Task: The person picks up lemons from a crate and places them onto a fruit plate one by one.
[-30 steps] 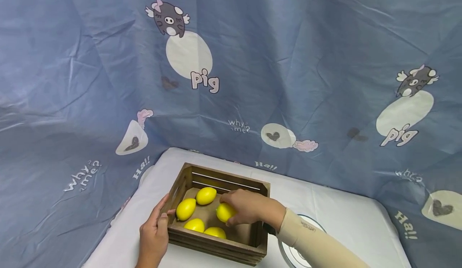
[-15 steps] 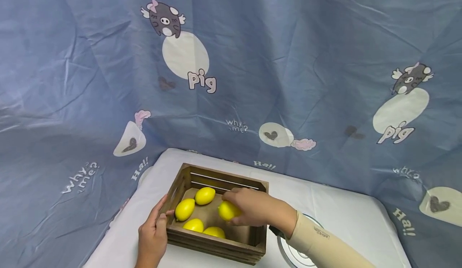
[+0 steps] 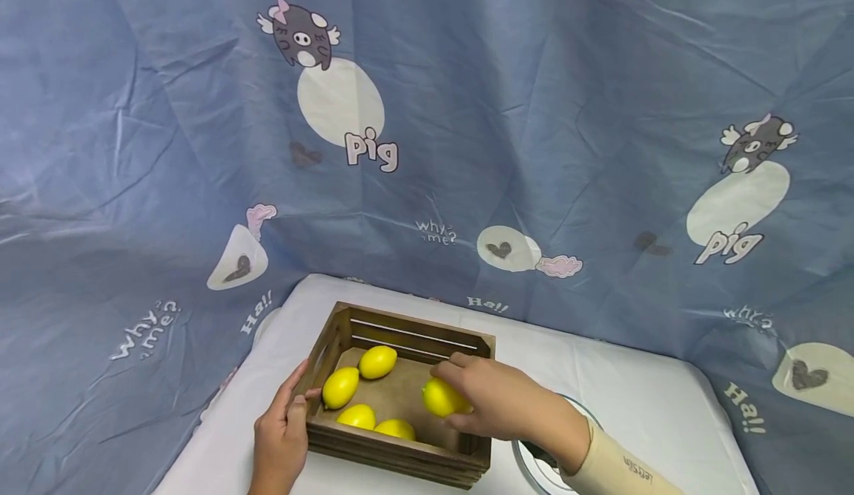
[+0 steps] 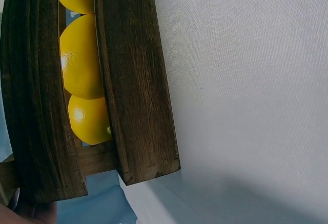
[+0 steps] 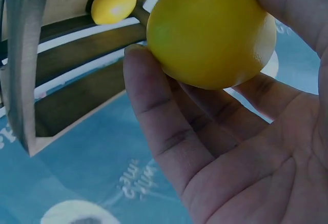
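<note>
My right hand (image 3: pixel 497 400) pinches a yellow lemon (image 3: pixel 443 397) between thumb and fingers, over the right part of a brown slatted wooden crate (image 3: pixel 400 454). Seen from the right wrist, the held lemon (image 5: pixel 210 34) sits at the fingertips, apart from the palm. My left hand (image 3: pixel 283 432) grips the crate's left end near its front corner, one fingertip showing inside the wall. Several more lemons lie in the crate, such as one at the back (image 3: pixel 377 362) and one by the left wall (image 3: pixel 341 388). Through the slats, the left wrist view shows lemons (image 4: pixel 82 57) in a row.
The crate stands on a white-covered table (image 3: pixel 640 406). Right of it, partly under my right forearm, is a round clear-rimmed dish (image 3: pixel 523 465) with ring lines. A blue printed curtain (image 3: pixel 427 110) hangs along the back and left side.
My right hand has moved right with the lemon, toward the crate's right end. The left hand keeps its hold on the crate, and the other lemons stay in place.
</note>
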`<state>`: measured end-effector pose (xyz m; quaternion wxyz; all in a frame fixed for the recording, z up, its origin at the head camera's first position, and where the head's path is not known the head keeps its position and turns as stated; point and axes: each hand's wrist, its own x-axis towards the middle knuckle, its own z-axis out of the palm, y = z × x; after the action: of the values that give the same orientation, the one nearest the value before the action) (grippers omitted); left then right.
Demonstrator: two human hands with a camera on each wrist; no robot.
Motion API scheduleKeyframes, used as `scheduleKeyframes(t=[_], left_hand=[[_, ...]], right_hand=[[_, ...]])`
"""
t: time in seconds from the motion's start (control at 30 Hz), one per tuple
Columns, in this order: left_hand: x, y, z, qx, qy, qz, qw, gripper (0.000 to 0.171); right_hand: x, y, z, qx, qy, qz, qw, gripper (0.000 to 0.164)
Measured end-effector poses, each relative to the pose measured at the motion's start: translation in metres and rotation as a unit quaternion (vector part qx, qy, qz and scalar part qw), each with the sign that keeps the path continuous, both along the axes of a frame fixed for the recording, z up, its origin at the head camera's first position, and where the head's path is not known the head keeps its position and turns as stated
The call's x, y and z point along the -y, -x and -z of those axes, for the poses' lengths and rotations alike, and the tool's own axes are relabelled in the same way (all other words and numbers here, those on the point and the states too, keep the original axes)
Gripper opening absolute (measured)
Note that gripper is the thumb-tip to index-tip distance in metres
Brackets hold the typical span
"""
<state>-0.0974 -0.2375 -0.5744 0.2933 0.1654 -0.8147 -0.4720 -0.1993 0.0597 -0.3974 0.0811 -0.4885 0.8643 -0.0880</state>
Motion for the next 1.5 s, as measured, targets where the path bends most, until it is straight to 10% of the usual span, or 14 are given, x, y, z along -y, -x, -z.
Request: scheduleKeyframes(t=[0.7,1.5], left_hand=[[-0.001,0.002,0.000,0.007,-0.011,-0.014,0.9998,0.049],[-0.003,0.001,-0.003,-0.001,0.006,-0.021,0.9998,0.050]], right_hand=[[-0.074,-0.017,0.015,-0.008,0.152,0.096,0.984,0.057],[-0.155,-0.029,0.082,0.062,0.203,0.312,0.926,0.064]])
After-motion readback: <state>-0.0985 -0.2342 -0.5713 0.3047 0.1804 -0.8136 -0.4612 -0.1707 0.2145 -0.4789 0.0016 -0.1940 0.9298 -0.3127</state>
